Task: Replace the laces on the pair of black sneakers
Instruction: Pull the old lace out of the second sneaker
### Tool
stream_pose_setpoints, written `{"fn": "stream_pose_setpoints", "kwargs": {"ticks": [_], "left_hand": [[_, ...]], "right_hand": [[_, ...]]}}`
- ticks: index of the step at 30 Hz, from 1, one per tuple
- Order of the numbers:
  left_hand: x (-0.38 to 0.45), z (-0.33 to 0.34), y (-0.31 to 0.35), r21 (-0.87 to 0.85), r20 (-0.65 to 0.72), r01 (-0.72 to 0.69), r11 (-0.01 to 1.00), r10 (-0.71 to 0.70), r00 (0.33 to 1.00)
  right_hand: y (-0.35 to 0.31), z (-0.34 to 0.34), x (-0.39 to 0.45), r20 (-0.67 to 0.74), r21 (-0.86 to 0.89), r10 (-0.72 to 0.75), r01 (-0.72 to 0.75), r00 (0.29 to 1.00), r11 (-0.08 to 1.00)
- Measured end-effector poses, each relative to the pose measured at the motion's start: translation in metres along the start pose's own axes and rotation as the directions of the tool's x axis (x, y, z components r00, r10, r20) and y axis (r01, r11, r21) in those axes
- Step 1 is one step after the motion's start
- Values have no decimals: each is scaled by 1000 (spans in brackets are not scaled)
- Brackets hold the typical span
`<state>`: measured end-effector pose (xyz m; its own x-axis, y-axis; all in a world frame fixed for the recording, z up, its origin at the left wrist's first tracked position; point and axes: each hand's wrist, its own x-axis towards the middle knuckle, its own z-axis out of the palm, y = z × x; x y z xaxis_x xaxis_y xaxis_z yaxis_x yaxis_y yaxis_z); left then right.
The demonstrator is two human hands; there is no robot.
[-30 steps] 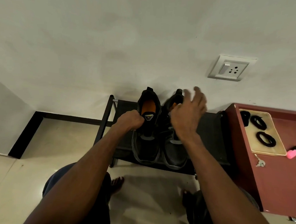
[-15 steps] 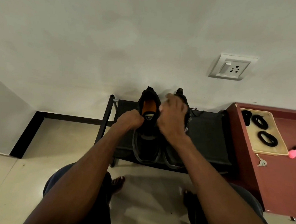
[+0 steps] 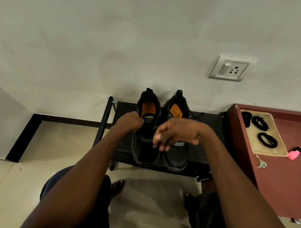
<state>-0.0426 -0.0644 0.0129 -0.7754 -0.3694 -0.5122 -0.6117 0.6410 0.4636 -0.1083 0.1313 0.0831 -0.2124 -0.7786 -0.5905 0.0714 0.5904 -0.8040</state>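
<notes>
On a low black shoe rack [image 3: 205, 124], a left hand [image 3: 130, 120] grips the left black orange-lined sneaker [image 3: 146, 131] by its tongue, steadying it, while the blurred right hand [image 3: 176, 133], fingers loosely spread, should draw lace out evenly.

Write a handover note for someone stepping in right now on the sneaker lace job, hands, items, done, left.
Left hand grips the tongue of the left sneaker. Right hand hovers over the right sneaker, blurred, holding nothing visible.
Both sneakers sit on the black rack against the wall. Coiled black laces lie on the tray on the red table.
Done: a loose lace trails beside the right sneaker.
Left: thread new laces.
</notes>
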Motion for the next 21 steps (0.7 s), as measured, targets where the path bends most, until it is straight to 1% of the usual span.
{"fn": "stream_pose_setpoints", "kwargs": {"ticks": [1,2,3,4,5,6,7,8,10,12,13,14,15,16,17,18,19,20,21], "left_hand": [[1,0,-1,6,5,-2,1000,2,1000],[1,1,-1,-6,2,0,1000,0,1000],[1,0,-1,-20,-4,2,1000,-2,1000],[0,0,0,-29,-12,0,1000,-1,1000],[0,-1,0,-30,-16,-4,1000,3,1000],[-1,-1,0,-30,-18,-3,1000,2,1000],[-1,-2,0,-25,-18,-4,1000,4,1000],[-2,-2,0,-26,-18,-4,1000,3,1000],[-3,-1,0,-23,-17,-4,1000,4,1000],[-2,-1,0,-27,-14,-6,1000,6,1000],[-2,-2,0,-27,-16,-8,1000,8,1000],[-2,-1,-1,-27,-19,-8,1000,7,1000],[-1,-1,-1,-24,-25,-10,1000,9,1000],[0,0,-1,-13,-30,-11,1000,11,999],[0,0,-1,0,-34,-14,1000,14,999],[0,0,-2,12,-37,-14,1000,14,999],[1,1,-3,20,-44,-16,1000,17,999],[1,1,-5,23,-52,-16,1000,17,999],[0,1,-6,25,-63,-20,999,21,998]], "right_hand": [[2,4,1,125,-66,17,-9,992,998],[4,9,5,116,-111,22,-9,993,994],[6,12,9,-13,-159,4,-6,1000,987],[9,12,16,-217,-248,-35,-21,976,969],[13,12,23,-400,-399,-92,-82,912,913],[16,12,29,-513,-542,-143,-190,846,818],[21,14,35,-552,-626,-167,-274,817,730],[25,16,40,-555,-651,-148,-317,819,690],[30,21,48,-531,-638,-85,-332,843,695],[29,23,52,-525,-662,-84,-344,847,666],[26,24,54,-512,-657,-70,-338,856,673],[22,26,52,-471,-629,-33,-309,881,713],[17,27,50,-386,-571,16,-253,922,781],[12,29,45,-258,-479,61,-182,964,859],[8,31,40,-113,-373,77,-114,991,921],[5,31,35,18,-281,77,-68,997,957],[3,30,31,108,-208,74,-50,991,977],[4,26,30,127,-177,86,-63,988,982],[5,21,31,64,-194,111,-97,992,976]]}}
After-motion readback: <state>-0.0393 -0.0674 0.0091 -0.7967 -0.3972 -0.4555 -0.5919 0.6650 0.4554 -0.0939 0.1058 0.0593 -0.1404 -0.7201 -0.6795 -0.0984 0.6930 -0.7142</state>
